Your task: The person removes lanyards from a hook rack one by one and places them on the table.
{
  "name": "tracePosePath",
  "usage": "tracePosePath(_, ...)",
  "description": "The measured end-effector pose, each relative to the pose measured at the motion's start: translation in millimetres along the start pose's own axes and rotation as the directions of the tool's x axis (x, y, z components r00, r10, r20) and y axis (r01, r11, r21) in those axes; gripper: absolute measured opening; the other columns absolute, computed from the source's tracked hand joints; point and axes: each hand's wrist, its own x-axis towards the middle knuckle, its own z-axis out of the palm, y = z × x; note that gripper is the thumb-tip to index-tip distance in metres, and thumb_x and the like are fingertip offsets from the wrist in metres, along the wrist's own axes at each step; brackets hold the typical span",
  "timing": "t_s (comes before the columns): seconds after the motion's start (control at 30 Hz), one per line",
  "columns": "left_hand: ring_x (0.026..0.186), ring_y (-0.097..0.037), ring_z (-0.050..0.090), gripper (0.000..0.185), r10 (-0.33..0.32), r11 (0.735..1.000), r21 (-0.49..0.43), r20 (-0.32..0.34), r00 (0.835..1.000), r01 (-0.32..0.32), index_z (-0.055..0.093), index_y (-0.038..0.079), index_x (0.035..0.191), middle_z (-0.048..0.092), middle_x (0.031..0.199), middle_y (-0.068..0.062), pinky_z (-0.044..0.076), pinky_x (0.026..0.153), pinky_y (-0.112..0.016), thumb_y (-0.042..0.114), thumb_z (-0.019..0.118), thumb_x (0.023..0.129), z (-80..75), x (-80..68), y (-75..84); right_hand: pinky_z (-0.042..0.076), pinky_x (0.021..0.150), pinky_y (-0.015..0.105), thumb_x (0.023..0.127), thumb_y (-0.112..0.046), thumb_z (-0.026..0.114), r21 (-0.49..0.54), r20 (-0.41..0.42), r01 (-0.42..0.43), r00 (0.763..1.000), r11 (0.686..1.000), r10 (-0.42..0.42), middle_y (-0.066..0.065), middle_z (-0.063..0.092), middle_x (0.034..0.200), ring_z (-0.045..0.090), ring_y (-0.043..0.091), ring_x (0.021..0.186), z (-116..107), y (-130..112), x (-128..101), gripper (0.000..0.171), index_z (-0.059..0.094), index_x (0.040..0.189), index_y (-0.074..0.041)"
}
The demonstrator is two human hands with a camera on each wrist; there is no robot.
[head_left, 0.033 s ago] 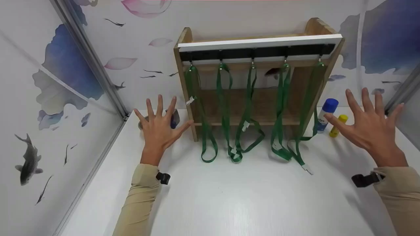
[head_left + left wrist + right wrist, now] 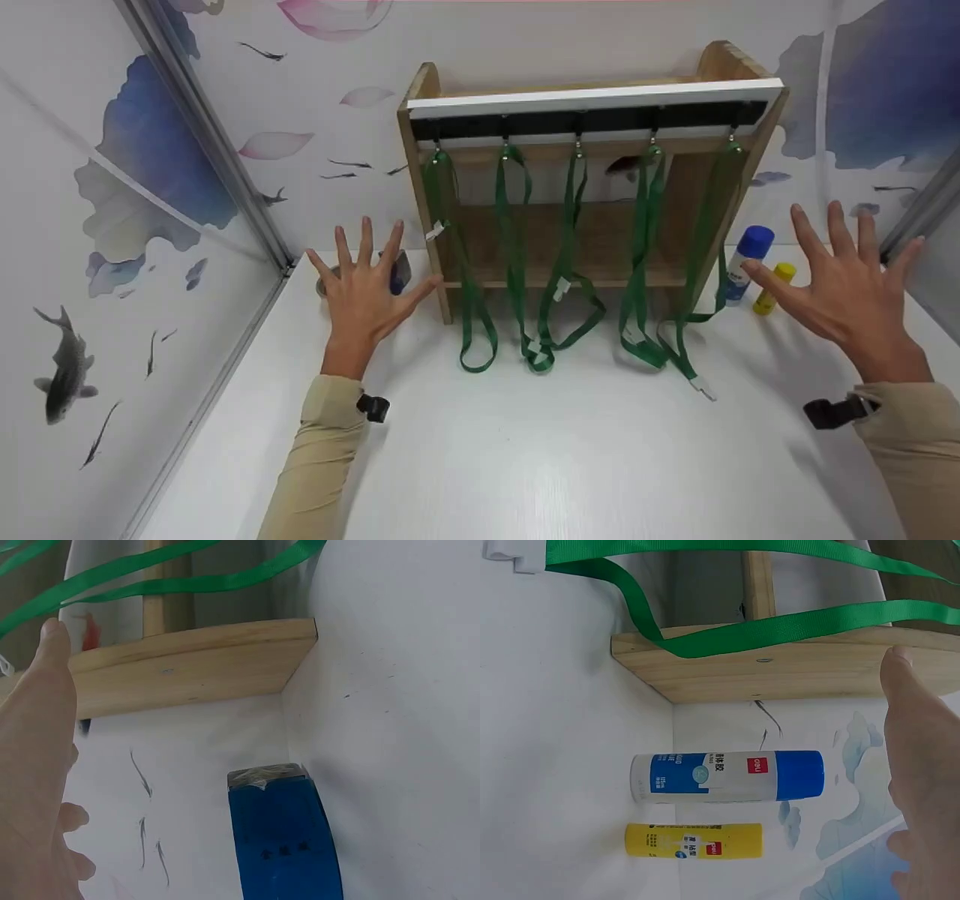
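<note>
You are holding your left hand (image 2: 365, 289) and your right hand (image 2: 847, 289) spread above the white tabletop (image 2: 570, 457), fingers apart and straight, gripping nothing, one on each side of the upright wooden rack with a white top rail (image 2: 592, 96). Five green woven lanyards (image 2: 559, 285) are hanging from the hooks under that rail, their lower loops trailing onto the tabletop in front of the rack, and the two on the right are lying crossed over each other. That is where trouble is waiting: if you are pulling one strap from below, its neighbour is likely coming along, and a snagged loop may be tipping the light rack towards you. Your left thumb is sitting just beside the rack's left post, so a careless sweep is nudging the frame rather than a strap. Behind your left hand a roll of dark blue tape (image 2: 283, 836) is standing on edge near the rack's foot, apparently with a small round metal piece beside it, ready to roll if you are brushing it. On the other side your right index finger is pointing near the white glue stick with a blue cap (image 2: 747, 262) and the smaller yellow glue stick (image 2: 772, 288); both are standing upright just beside the rack's right foot, so a sideways move is knocking them over easily.
</note>
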Motion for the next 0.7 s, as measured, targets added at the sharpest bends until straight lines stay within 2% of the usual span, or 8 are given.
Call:
tracePosePath(0.27,0.169,-0.049,0.008,0.1,0.008,1.0,-0.012,-0.066,0.998,-0.009,0.015,0.041,0.174,0.012,0.184,-0.012,-0.003,0.128,-0.084,0.091,0.043,0.092,11.2,-2.4,0.8,-0.025,0.121,0.08,0.094,-0.09,0.039,0.015,-0.049,0.004,0.999,1.0,-0.003,0.022,-0.013,0.18,-0.017,0.051,0.165,2.6,-3.3,-5.6,0.11,0.002,0.175,-0.026)
tracePosePath(0.4,0.167,-0.045,0.022,0.086,0.035,0.984,-0.17,-0.128,0.991,-0.057,0.026,0.033,0.173,0.025,0.181,-0.014,0.011,0.134,-0.074,0.072,0.054,0.103,15.7,-3.2,5.8,-0.013,0.129,0.078,0.097,-0.085,0.043,0.077,-0.136,-0.001,0.991,0.997,0.011,0.023,0.004,0.181,0.0,0.05,0.168,0.4,-11.2,-12.6,0.106,0.012,0.175,-0.022)
tracePosePath(0.47,0.165,-0.04,0.032,0.077,0.046,0.953,-0.291,-0.146,0.988,-0.087,0.03,0.028,0.172,0.032,0.179,-0.012,0.025,0.134,-0.066,0.059,0.058,0.107,17.5,-2.2,10.5,0.007,0.132,0.078,0.1,-0.077,0.05,0.149,-0.213,0.003,0.977,0.989,0.03,0.024,0.022,0.179,0.02,0.051,0.166,-1.3,-20.6,-17.7,0.096,0.024,0.174,-0.02)
tracePosePath(0.53,0.161,-0.034,0.043,0.072,0.053,0.897,-0.426,-0.165,0.985,-0.12,0.035,0.023,0.171,0.041,0.174,-0.009,0.038,0.131,-0.058,0.048,0.062,0.109,19.2,0.6,16.9,0.04,0.128,0.057,0.104,-0.063,0.058,0.235,-0.311,0.036,0.95,0.971,0.04,0.025,0.047,0.167,0.046,0.049,0.152,-3.1,-33.0,-21.7,0.081,0.04,0.168,-0.016)
tracePosePath(0.57,0.157,-0.032,0.049,0.069,0.052,0.863,-0.488,-0.173,0.983,-0.132,0.038,0.02,0.169,0.047,0.171,-0.008,0.044,0.127,-0.054,0.044,0.064,0.11,19.9,2.2,20.9,0.051,0.118,0.041,0.105,-0.056,0.062,0.273,-0.354,0.061,0.934,0.96,0.041,0.025,0.056,0.159,0.056,0.047,0.141,-4.1,-40.3,-23.1,0.073,0.048,0.164,-0.014)
tracePosePath(0.6,0.152,-0.03,0.055,0.067,0.048,0.824,-0.548,-0.186,0.981,-0.145,0.042,0.018,0.167,0.053,0.167,-0.009,0.05,0.122,-0.052,0.04,0.066,0.109,20.5,4.1,25.1,0.055,0.104,0.025,0.105,-0.049,0.066,0.308,-0.392,0.089,0.919,0.947,0.041,0.025,0.063,0.149,0.062,0.045,0.128,-5.3,-47.9,-24.2,0.066,0.055,0.159,-0.012)
tracePosePath(0.63,0.147,-0.029,0.061,0.063,0.042,0.787,-0.596,-0.204,0.978,-0.158,0.046,0.015,0.165,0.059,0.162,-0.009,0.055,0.118,-0.05,0.036,0.067,0.109,20.9,6.2,29.2,0.051,0.091,0.011,0.105,-0.044,0.069,0.338,-0.42,0.116,0.907,0.934,0.039,0.025,0.067,0.141,0.065,0.043,0.117,-6.9,-55.6,-24.9,0.06,0.06,0.154,-0.011)
tracePosePath(0.7,0.137,-0.028,0.069,0.056,0.013,0.732,-0.658,-0.247,0.969,-0.178,0.053,0.01,0.158,0.068,0.151,-0.011,0.062,0.108,-0.047,0.029,0.07,0.108,21.6,10.7,37.0,0.031,0.075,-0.004,0.104,-0.036,0.072,0.38,-0.463,0.173,0.886,0.909,0.025,0.024,0.071,0.128,0.066,0.036,0.1,-9.3,-69.6,-24.0,0.051,0.068,0.146,-0.007)
